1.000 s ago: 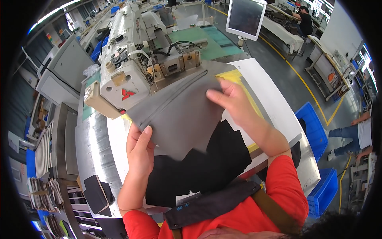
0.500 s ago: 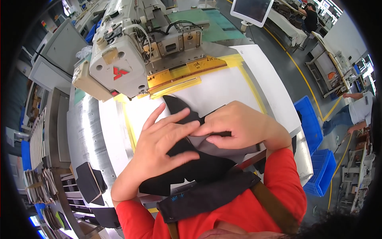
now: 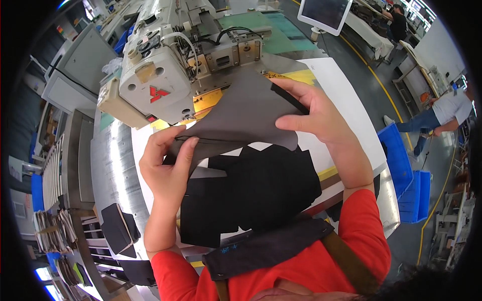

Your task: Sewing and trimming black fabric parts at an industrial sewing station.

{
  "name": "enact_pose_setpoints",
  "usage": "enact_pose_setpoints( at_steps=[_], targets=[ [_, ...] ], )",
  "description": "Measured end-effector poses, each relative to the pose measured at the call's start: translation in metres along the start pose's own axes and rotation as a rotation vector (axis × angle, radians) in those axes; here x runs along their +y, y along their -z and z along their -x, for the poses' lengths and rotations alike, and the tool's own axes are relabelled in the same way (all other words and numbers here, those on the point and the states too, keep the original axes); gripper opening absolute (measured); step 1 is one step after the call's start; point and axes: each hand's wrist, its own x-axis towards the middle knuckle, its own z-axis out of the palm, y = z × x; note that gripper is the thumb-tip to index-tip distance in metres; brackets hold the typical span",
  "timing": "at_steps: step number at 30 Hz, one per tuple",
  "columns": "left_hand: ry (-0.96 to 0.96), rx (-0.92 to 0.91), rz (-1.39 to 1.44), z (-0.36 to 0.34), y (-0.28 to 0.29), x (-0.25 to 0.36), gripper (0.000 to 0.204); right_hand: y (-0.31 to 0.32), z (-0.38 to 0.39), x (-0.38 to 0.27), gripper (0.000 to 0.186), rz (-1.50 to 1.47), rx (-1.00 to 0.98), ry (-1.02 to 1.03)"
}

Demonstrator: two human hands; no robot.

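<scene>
Between my hands hangs a grey fabric piece point(image 3: 246, 108) with a dark strip along its right edge and a dark seam line near its lower left. My left hand point(image 3: 168, 158) pinches the lower left end between thumb and fingers. At the upper right, my right hand point(image 3: 314, 110) grips the edge by the dark strip, thumb in front. The raised fabric partly hides the yellow-taped edge of the sewing machine. Below it lies a flat black fabric piece point(image 3: 251, 190) with notched edges, on the white work surface point(image 3: 351, 110) close to my body.
A large industrial sewing machine point(image 3: 160, 85) stands just beyond my left hand. Blue plastic crates point(image 3: 414, 198) are on the right, with a person point(image 3: 439, 118) beyond them. A bundle of black pieces point(image 3: 120, 228) sits at left. A screen point(image 3: 325, 15) rises at the back.
The grey fabric has been lifted off the black piece and spread between my hands. My left hand moved left and down; my right moved up and right.
</scene>
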Motion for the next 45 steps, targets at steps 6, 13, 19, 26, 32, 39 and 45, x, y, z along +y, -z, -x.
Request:
enact_pose_setpoints(
  at_steps=[6, 13, 19, 26, 32, 39, 45],
  targets=[
    [0.085, -0.052, 0.085, -0.004, 0.006, -0.007, 0.03, 0.001, -0.005, 0.004, 0.038, -0.055, 0.135, -0.156],
    [-0.617, -0.495, -0.321, 0.012, 0.024, 0.045, 0.022, 0.008, -0.013, 0.031, 0.009, 0.015, 0.057, 0.221],
    [-0.494, -0.658, 0.05, 0.023, -0.014, 0.02, 0.035, 0.009, -0.024, 0.057, 0.01, -0.717, -0.107, 0.059],
    [0.234, -0.412, 0.328, 0.004, -0.05, -0.053, 0.051, -0.003, -0.022, 0.072, 0.01, -1.134, -0.241, -0.08],
    [0.485, -0.463, 0.392, 0.007, -0.047, -0.054, 0.025, 0.004, -0.017, 0.061, 0.013, -1.095, -0.115, -0.004],
    [0.549, -0.298, 0.557, -0.003, -0.034, -0.031, 0.023, 0.011, -0.012, 0.061, 0.038, -0.934, 0.139, -0.276],
    [0.483, -0.211, 0.679, -0.01, -0.024, -0.033, 0.028, -0.002, -0.014, 0.034, 0.042, -0.869, 0.299, -0.355]
  ],
)
